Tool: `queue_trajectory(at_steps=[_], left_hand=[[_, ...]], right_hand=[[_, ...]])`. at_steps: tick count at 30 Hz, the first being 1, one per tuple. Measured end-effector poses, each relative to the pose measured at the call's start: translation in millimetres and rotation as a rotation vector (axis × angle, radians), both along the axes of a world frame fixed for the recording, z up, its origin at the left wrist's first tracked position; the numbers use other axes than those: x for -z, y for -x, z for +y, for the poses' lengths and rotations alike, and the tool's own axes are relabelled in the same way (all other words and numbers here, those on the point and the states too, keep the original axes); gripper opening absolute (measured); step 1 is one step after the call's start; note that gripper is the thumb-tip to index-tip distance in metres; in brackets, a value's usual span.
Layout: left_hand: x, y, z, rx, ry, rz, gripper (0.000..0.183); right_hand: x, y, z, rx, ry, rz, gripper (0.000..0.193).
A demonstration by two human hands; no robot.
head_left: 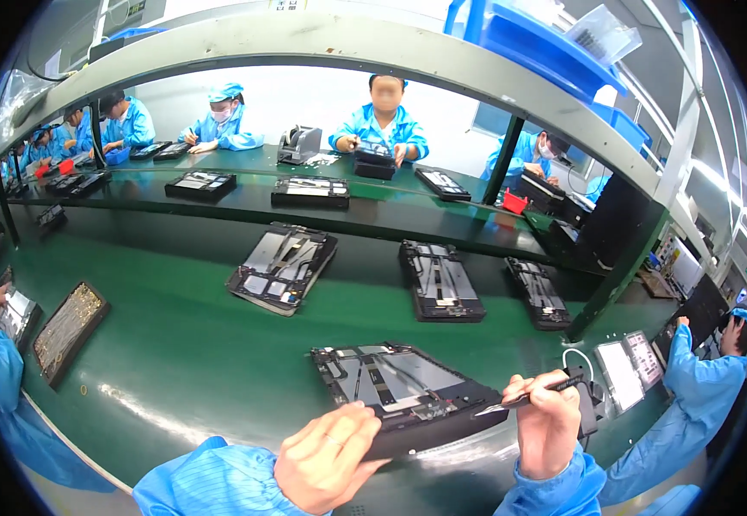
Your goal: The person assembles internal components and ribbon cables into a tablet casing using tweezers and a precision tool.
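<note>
An opened tablet (386, 378), showing grey battery cells and dark ribbon strips, rests tilted on a thick black block (429, 432) right before me. My left hand (328, 456) grips the near left corner, fingers along the top edge and thumb by the block's front side. In my right hand (545, 421) is a pair of dark tweezers (554, 391), held between thumb and fingers. Their pale tips (492, 408) lie over the tablet's right near edge; whether they touch it I cannot tell.
More opened tablets (283, 267) (442, 279) (538, 292) stand across the green table (175, 344). A tray of small parts (70, 331) lies left. At right are a white cable (575, 353) and flat cases (621, 374). Co-workers (691, 387) sit around; a shelf beam (330, 43) crosses above.
</note>
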State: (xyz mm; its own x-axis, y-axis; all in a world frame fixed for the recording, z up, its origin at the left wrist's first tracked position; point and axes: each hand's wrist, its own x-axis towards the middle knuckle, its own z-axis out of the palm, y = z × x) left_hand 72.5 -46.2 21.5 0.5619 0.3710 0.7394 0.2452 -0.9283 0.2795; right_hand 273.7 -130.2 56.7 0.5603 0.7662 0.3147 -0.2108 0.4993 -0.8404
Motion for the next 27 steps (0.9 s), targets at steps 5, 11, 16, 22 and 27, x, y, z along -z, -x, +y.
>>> queue_trajectory(at_steps=[5,11,16,22,27], left_hand=[[-5,-5,-6,-0.019,0.007,0.063,0.042],[0,-8,-7,-0.001,0.064,0.018,0.041],[-5,-13,-6,0.018,0.100,0.016,0.041],[-8,-17,-7,0.042,0.131,0.021,0.043],[-6,-25,-9,0.044,0.125,0.006,0.044]], right_hand=[[-4,17,0,0.000,0.021,-0.186,0.006],[10,17,11,-0.276,-0.016,-0.192,0.011],[1,18,13,-0.171,0.057,-0.191,0.012],[0,13,13,-0.191,0.063,-0.247,0.012],[-5,11,11,-0.145,0.081,-0.272,0.012]])
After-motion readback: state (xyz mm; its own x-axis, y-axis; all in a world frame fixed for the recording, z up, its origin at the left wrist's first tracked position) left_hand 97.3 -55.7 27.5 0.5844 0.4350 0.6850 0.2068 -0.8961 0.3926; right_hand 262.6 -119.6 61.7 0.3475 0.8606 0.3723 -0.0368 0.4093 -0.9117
